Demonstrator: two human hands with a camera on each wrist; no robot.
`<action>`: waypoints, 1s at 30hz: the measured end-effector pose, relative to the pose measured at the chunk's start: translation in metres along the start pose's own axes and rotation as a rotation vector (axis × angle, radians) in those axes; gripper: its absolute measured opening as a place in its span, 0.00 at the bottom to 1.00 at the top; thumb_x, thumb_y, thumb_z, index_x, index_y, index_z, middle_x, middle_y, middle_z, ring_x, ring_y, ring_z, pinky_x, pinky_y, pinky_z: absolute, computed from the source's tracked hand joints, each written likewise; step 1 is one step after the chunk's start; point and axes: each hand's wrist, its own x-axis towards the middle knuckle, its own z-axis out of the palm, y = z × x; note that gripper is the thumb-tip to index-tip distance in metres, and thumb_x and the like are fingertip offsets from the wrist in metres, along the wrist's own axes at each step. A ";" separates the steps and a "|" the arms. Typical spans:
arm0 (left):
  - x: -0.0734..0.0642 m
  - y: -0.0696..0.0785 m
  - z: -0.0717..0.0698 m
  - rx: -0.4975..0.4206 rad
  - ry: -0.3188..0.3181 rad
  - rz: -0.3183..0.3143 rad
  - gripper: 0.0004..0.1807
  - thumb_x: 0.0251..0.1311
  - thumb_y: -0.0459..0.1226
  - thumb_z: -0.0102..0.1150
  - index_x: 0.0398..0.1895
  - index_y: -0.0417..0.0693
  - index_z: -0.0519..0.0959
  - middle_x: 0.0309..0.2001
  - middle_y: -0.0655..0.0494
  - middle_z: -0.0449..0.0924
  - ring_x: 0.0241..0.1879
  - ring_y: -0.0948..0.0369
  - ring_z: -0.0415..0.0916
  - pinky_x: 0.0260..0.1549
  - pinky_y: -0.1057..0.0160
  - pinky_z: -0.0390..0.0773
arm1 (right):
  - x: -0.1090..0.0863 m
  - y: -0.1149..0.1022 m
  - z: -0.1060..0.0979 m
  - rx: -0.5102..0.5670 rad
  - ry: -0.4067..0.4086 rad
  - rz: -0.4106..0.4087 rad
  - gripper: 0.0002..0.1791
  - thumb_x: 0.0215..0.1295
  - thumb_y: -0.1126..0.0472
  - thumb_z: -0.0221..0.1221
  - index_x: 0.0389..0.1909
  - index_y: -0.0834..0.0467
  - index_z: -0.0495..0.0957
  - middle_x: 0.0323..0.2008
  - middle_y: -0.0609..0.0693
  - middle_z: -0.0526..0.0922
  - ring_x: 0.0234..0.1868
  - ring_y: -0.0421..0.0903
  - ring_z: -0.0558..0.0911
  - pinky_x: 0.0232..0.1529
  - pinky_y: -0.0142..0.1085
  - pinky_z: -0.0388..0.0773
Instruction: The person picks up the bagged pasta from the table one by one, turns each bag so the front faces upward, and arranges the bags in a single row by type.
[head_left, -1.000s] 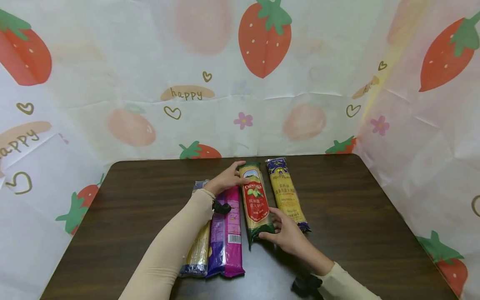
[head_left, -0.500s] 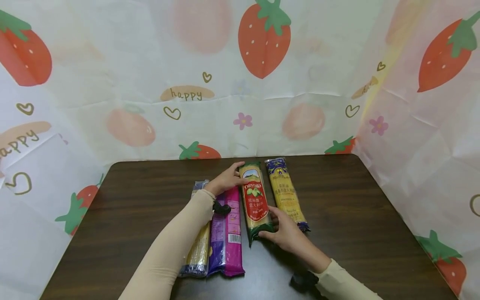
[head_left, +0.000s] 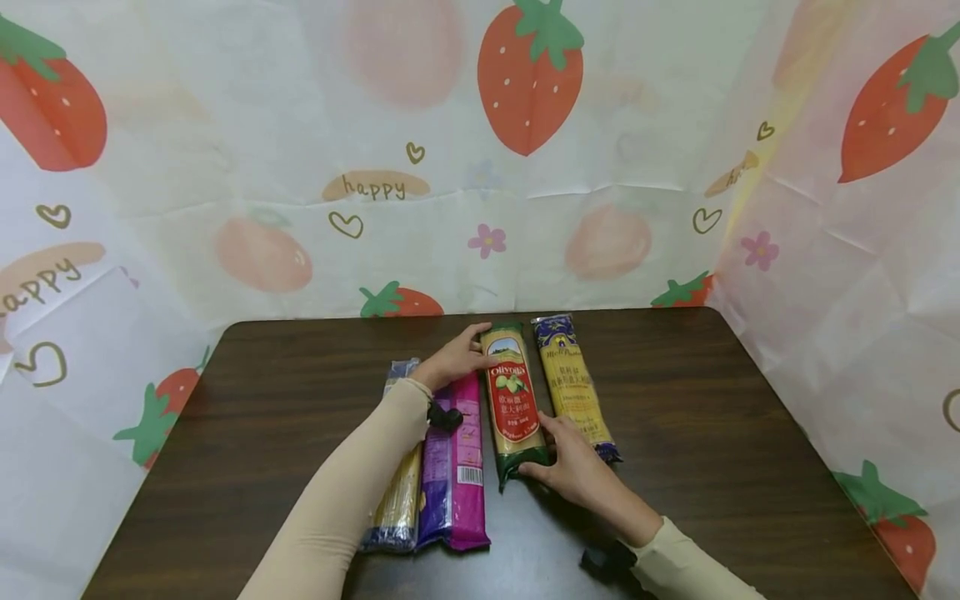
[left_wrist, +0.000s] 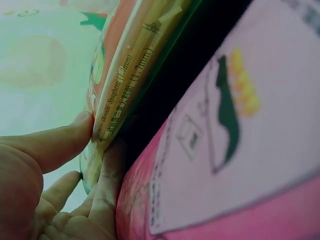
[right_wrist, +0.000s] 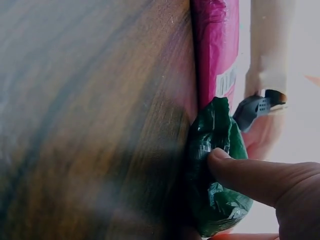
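A packet of spaghetti point(head_left: 513, 404) with a red label and green ends lies lengthwise mid-table in the head view. My left hand point(head_left: 453, 358) grips its far end; in the left wrist view the thumb point(left_wrist: 55, 145) presses the label side while fingers reach round the edge. At the near end my right hand point(head_left: 581, 471) holds the packet, its thumb point(right_wrist: 255, 175) on the crumpled green wrapper point(right_wrist: 215, 195) in the right wrist view. Left of it lies a pink and purple packet point(head_left: 468, 450), partly under my left forearm. A yellow pasta packet point(head_left: 573, 383) with blue ends lies to the right.
Another clear-and-blue pasta packet point(head_left: 397, 508) lies against the pink one's left side, partly hidden by my sleeve. The dark wooden table point(head_left: 712, 433) ends at the back against a strawberry-printed cloth point(head_left: 450, 125), which also rises on both sides.
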 end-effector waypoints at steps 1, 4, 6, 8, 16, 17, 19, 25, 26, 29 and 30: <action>-0.001 0.001 0.000 -0.007 0.002 0.000 0.44 0.79 0.32 0.59 0.89 0.46 0.46 0.71 0.29 0.71 0.65 0.39 0.78 0.66 0.44 0.76 | 0.000 -0.001 0.000 -0.007 0.003 -0.002 0.52 0.59 0.55 0.81 0.77 0.71 0.67 0.53 0.57 0.78 0.48 0.49 0.77 0.53 0.50 0.80; -0.002 0.002 0.000 -0.016 0.007 0.004 0.44 0.79 0.32 0.60 0.88 0.45 0.46 0.70 0.28 0.70 0.65 0.38 0.77 0.66 0.44 0.77 | -0.001 -0.003 0.000 -0.025 0.013 -0.007 0.52 0.59 0.55 0.81 0.77 0.72 0.66 0.55 0.58 0.78 0.50 0.50 0.77 0.54 0.50 0.79; -0.003 0.001 -0.001 -0.012 0.014 0.005 0.43 0.79 0.33 0.60 0.88 0.44 0.48 0.71 0.28 0.69 0.67 0.38 0.76 0.67 0.44 0.76 | -0.003 -0.005 0.002 -0.035 0.019 -0.009 0.52 0.59 0.55 0.81 0.78 0.72 0.65 0.57 0.59 0.77 0.51 0.50 0.78 0.56 0.50 0.80; -0.006 -0.001 -0.002 -0.007 0.014 0.008 0.42 0.79 0.33 0.60 0.88 0.44 0.49 0.73 0.28 0.67 0.70 0.38 0.74 0.69 0.43 0.74 | -0.005 -0.007 0.003 -0.040 0.021 -0.011 0.52 0.60 0.56 0.81 0.78 0.72 0.65 0.59 0.60 0.77 0.54 0.51 0.78 0.58 0.51 0.80; -0.025 0.001 -0.009 0.056 0.000 0.013 0.35 0.81 0.37 0.58 0.85 0.42 0.58 0.79 0.31 0.62 0.77 0.39 0.64 0.73 0.43 0.70 | -0.013 -0.013 0.005 -0.072 0.033 -0.047 0.51 0.60 0.54 0.81 0.78 0.70 0.67 0.62 0.60 0.75 0.57 0.53 0.79 0.58 0.53 0.81; -0.027 0.001 -0.010 0.061 -0.002 0.016 0.35 0.81 0.37 0.58 0.85 0.41 0.58 0.79 0.32 0.62 0.77 0.40 0.64 0.73 0.44 0.70 | -0.014 -0.014 0.005 -0.077 0.036 -0.054 0.50 0.60 0.54 0.81 0.77 0.70 0.68 0.62 0.60 0.75 0.57 0.53 0.79 0.58 0.53 0.81; -0.031 0.000 -0.013 0.078 -0.003 0.025 0.33 0.81 0.37 0.57 0.84 0.40 0.60 0.78 0.32 0.63 0.76 0.40 0.66 0.72 0.44 0.72 | -0.017 -0.016 0.005 -0.091 0.045 -0.072 0.49 0.60 0.53 0.81 0.76 0.69 0.70 0.63 0.59 0.75 0.57 0.53 0.79 0.57 0.53 0.81; -0.044 0.005 -0.026 0.169 0.024 0.054 0.30 0.81 0.38 0.57 0.81 0.41 0.66 0.74 0.35 0.72 0.72 0.42 0.72 0.68 0.46 0.75 | -0.022 -0.021 0.007 -0.104 0.097 -0.157 0.44 0.60 0.54 0.81 0.74 0.66 0.74 0.64 0.58 0.76 0.63 0.56 0.77 0.62 0.56 0.80; -0.047 0.006 -0.028 0.187 0.030 0.059 0.29 0.81 0.38 0.57 0.80 0.41 0.67 0.74 0.36 0.73 0.72 0.42 0.73 0.68 0.46 0.76 | -0.023 -0.022 0.007 -0.096 0.102 -0.175 0.43 0.61 0.55 0.80 0.74 0.65 0.75 0.64 0.58 0.76 0.63 0.56 0.77 0.62 0.56 0.80; -0.052 0.008 -0.035 0.254 0.052 0.078 0.29 0.80 0.38 0.58 0.79 0.40 0.69 0.71 0.38 0.76 0.71 0.43 0.74 0.68 0.45 0.76 | -0.025 -0.024 0.009 -0.072 0.112 -0.248 0.40 0.61 0.57 0.80 0.73 0.63 0.76 0.63 0.56 0.78 0.63 0.55 0.79 0.62 0.55 0.81; -0.054 0.009 -0.036 0.283 0.059 0.088 0.28 0.81 0.37 0.58 0.79 0.39 0.69 0.71 0.38 0.76 0.72 0.43 0.73 0.68 0.45 0.76 | -0.025 -0.025 0.010 -0.060 0.110 -0.274 0.40 0.62 0.58 0.80 0.73 0.63 0.76 0.63 0.56 0.78 0.63 0.54 0.79 0.62 0.54 0.81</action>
